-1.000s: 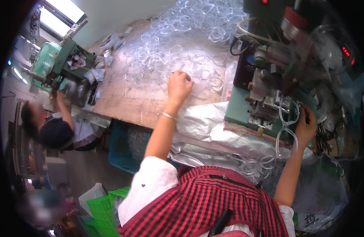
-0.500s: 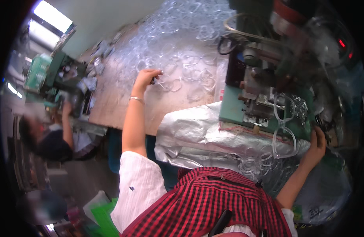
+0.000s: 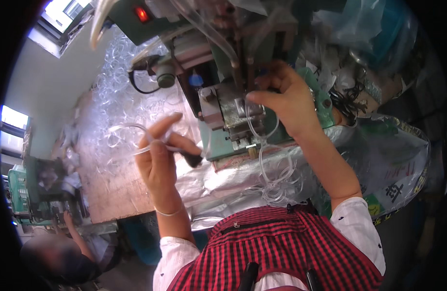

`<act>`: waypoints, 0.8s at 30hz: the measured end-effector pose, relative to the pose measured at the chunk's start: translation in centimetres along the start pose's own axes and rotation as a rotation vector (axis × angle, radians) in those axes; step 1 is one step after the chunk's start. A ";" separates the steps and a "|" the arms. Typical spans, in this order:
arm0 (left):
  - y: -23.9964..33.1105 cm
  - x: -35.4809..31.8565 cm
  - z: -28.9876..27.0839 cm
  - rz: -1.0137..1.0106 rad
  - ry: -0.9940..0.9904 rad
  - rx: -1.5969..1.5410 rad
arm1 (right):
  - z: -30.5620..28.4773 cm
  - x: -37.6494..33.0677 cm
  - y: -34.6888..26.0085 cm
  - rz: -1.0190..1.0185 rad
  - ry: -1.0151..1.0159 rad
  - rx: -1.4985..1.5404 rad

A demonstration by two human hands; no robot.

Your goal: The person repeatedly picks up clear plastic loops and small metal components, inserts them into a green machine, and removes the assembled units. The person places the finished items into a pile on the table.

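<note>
My left hand (image 3: 158, 153) is closed, with a clear plastic loop (image 3: 129, 125) pinched between thumb and fingers. A small black object (image 3: 192, 159), too blurred to name, sits at its curled fingers. At the metal fixture (image 3: 233, 114) of a green bench machine (image 3: 218, 145), my right hand (image 3: 294, 99) has its thumb and fingers bent close together. What they grip, if anything, is hidden. Just below that thumb, a clear ring (image 3: 263, 136) hangs over the fixture's front, linked to further clear rings (image 3: 277, 182) lower down.
Many clear loops (image 3: 119, 72) are heaped on the wooden table (image 3: 117, 194) at the left. Silver sheeting (image 3: 199, 194) covers the front edge. Plastic bags (image 3: 388, 160) stand at right. Another person (image 3: 63, 257) works at a green machine (image 3: 44, 186) far left.
My view has swung toward the machine. My left hand has come from the table to beside it, now with a clear loop. My right hand has moved from the machine's right side to the fixture.
</note>
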State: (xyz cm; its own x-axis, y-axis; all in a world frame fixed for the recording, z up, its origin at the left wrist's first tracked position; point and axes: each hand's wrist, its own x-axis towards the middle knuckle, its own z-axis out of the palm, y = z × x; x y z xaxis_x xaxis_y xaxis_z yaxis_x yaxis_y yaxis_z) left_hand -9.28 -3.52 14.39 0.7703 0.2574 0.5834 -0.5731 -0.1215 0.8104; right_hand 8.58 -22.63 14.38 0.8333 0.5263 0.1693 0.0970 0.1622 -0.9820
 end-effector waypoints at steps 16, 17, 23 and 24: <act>0.8 2.5 9.3 -1.181 -0.165 -0.712 | -8.1 -5.4 7.9 -0.181 0.239 -0.728; 0.7 2.5 9.7 -1.178 -0.105 -0.680 | -8.3 -5.6 8.1 -0.254 0.226 -0.829; -0.7 1.4 10.3 -1.102 -0.072 -0.696 | -11.4 -1.8 7.6 -0.198 0.390 -0.561; -0.7 1.2 10.4 -1.098 -0.077 -0.711 | -11.8 -1.7 7.8 -0.178 0.401 -0.533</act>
State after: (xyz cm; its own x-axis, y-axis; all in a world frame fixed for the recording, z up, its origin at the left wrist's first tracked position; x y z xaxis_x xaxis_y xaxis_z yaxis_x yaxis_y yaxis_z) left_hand -5.01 -13.05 15.07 0.9275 -0.1599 -0.3378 0.3564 0.6505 0.6707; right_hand 14.33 -32.16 5.43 0.9069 0.1637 0.3883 0.4198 -0.2692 -0.8668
